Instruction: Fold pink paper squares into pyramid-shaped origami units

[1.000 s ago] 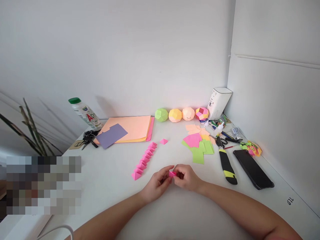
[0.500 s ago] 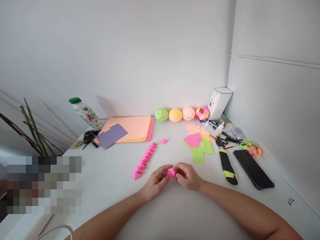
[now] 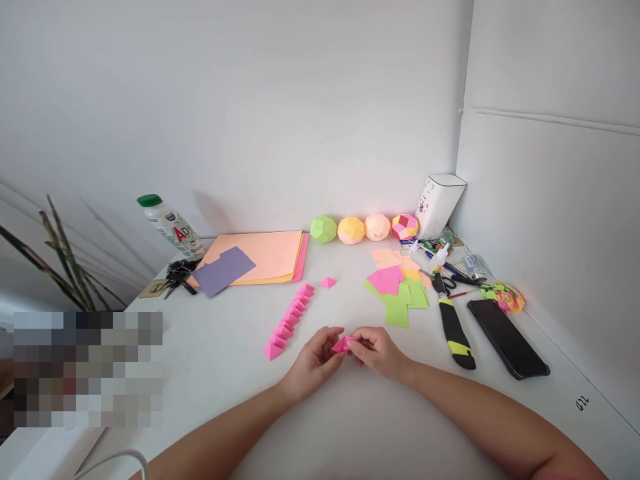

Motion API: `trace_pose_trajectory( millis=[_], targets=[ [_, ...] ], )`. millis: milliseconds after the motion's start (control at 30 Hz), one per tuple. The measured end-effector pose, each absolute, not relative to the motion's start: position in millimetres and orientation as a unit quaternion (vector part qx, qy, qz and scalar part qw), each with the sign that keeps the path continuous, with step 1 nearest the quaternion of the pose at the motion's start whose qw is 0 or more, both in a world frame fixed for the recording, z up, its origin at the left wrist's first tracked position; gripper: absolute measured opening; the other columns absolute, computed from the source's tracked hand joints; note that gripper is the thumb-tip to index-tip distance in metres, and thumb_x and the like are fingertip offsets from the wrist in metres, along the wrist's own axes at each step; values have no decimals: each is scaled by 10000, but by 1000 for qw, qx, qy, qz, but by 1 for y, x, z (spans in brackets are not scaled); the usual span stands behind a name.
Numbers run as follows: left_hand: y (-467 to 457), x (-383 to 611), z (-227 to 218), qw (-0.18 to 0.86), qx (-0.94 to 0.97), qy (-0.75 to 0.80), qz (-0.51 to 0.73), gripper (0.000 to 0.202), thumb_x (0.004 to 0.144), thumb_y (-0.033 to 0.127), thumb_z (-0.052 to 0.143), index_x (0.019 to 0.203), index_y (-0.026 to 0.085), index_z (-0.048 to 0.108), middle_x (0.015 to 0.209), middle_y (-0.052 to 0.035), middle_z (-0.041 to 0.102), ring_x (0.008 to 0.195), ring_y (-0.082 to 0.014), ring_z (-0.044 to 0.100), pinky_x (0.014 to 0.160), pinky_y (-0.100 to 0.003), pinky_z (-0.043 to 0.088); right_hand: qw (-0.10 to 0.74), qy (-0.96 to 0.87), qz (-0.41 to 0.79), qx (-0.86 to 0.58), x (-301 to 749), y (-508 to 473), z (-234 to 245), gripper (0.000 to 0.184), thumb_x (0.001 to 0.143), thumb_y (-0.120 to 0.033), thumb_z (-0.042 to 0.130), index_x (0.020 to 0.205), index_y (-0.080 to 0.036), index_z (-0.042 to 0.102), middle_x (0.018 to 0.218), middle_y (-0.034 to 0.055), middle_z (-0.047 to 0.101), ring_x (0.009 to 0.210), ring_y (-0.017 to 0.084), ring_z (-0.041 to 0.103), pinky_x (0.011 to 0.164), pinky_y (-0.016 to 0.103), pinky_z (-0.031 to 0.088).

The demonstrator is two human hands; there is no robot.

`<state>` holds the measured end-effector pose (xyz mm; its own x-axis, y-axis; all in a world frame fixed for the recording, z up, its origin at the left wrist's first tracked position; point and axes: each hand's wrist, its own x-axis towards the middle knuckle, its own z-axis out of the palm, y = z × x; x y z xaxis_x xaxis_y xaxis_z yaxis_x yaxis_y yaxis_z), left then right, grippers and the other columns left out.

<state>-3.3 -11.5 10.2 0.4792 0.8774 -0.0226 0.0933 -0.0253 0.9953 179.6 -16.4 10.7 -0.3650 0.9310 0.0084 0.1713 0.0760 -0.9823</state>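
A small folded pink paper piece [image 3: 343, 344] is pinched between my left hand [image 3: 315, 363] and my right hand [image 3: 379, 353], low over the white table [image 3: 225, 353] near its middle. Both hands have their fingers curled in on the piece. To the left of my hands, a slanting row of several folded pink pieces [image 3: 289, 321] lies on the table. One more loose pink piece [image 3: 327, 283] lies further back. A pile of pink, green and orange paper squares [image 3: 397, 287] sits to the right, behind my right hand.
Four paper balls [image 3: 363, 229] line the back wall beside a white box [image 3: 439, 205]. Orange sheets with a purple card [image 3: 253, 260], keys and a bottle [image 3: 169, 225] are at the back left. A utility knife [image 3: 454, 328], phone [image 3: 507, 337], scissors and glue lie right.
The pink piece has been turned and reshaped between my fingers, from a flat strip to a wider pointed shape. My hands have stayed in about the same place.
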Motion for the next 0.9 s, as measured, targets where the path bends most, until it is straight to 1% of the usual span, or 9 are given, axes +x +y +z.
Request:
trace_pose_trajectory(
  millis=[67, 100, 233, 400, 500, 600, 667, 733, 900],
  targets=[
    [-10, -3, 13, 581, 643, 380, 324, 213, 844, 382, 546, 916, 188, 598, 834, -28, 532, 714, -146, 506, 629, -269, 429, 362, -632, 532, -432, 181, -16, 9, 271, 864, -382, 507, 723, -160, 568, 609, -12, 507, 503, 93, 430, 447, 219, 345],
    [-10, -3, 14, 581, 646, 381, 317, 221, 854, 392, 530, 853, 181, 597, 803, -26, 540, 682, -141, 500, 606, -263, 422, 362, -638, 525, -432, 181, -16, 9, 271, 860, -379, 515, 705, -160, 557, 600, -18, 495, 501, 90, 418, 443, 215, 340],
    [-10, -4, 17, 611, 616, 390, 309, 281, 866, 441, 500, 768, 182, 542, 637, 18, 531, 565, -117, 455, 537, -236, 379, 364, -676, 475, -430, 179, -16, 7, 272, 822, -326, 552, 617, -173, 460, 562, -44, 418, 501, 81, 360, 441, 208, 315],
    [-10, -4, 14, 646, 563, 407, 318, 324, 843, 493, 513, 749, 183, 507, 577, 32, 556, 537, -116, 481, 546, -240, 389, 352, -720, 440, -405, 179, -17, 5, 234, 778, -247, 575, 606, -179, 430, 626, -32, 455, 532, 85, 389, 473, 213, 335],
    [-8, -5, 12, 655, 549, 411, 319, 336, 828, 502, 534, 730, 184, 493, 547, 30, 578, 515, -119, 504, 538, -243, 392, 362, -706, 458, -401, 179, -18, 3, 165, 729, -198, 623, 735, -194, 457, 705, -30, 507, 545, 83, 435, 483, 205, 364],
    [-6, -6, 12, 666, 540, 407, 314, 337, 817, 493, 558, 706, 183, 482, 515, 33, 580, 489, -114, 512, 523, -238, 391, 394, -690, 470, -384, 179, -19, 2, 242, 700, -137, 625, 827, -210, 432, 822, -13, 544, 546, 72, 461, 482, 197, 378],
    [-6, -6, 12, 674, 534, 404, 313, 337, 807, 486, 576, 698, 184, 474, 491, 39, 577, 459, -105, 508, 504, -230, 387, 400, -711, 452, -361, 179, -19, 2, 175, 729, -126, 588, 827, -208, 468, 823, -3, 557, 559, 80, 476, 489, 201, 382],
    [-6, -6, 12, 677, 527, 404, 316, 341, 799, 485, 588, 691, 184, 467, 467, 48, 565, 427, -97, 503, 477, -219, 377, 402, -743, 409, -344, 179, -18, 2, 66, 779, -143, 549, 804, -203, 532, 757, 2, 576, 567, 96, 490, 507, 215, 394],
    [-7, -5, 10, 677, 521, 411, 317, 351, 791, 502, 585, 721, 167, 508, 530, 39, 585, 402, -88, 515, 438, -207, 376, 420, -770, 349, -331, 180, -17, 1, 123, 861, -200, 505, 802, -197, 614, 721, 33, 634, 591, 125, 545, 559, 248, 437]
  ],
)
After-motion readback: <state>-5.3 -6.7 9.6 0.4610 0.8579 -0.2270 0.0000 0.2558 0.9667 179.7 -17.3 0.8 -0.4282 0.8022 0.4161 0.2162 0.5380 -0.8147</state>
